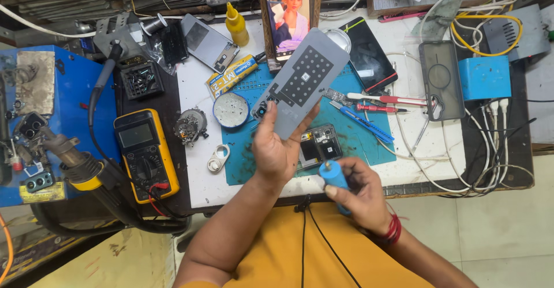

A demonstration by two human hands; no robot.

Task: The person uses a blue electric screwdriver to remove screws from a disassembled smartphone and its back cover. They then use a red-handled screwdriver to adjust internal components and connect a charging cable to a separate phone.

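Left hand (277, 152) gripping grey phone back panel (302, 80) raised above teal mat (369, 144), right hand (360, 193) clasping blue-handled tool (333, 177) — opened phone (319, 145) beneath

Held in left hand (277, 152): matt grey plastic phone back panel (300, 83), dotted black patch inside. Gripped in right hand (360, 193): smooth blue plastic tool (334, 181) with metal tip. Lay beneath: matt teal rubbery mat (358, 141), scuffed and dusty. Looked glossy: yellow-cased plastic multimeter (144, 152). Worn white, stained: tabletop (196, 167).
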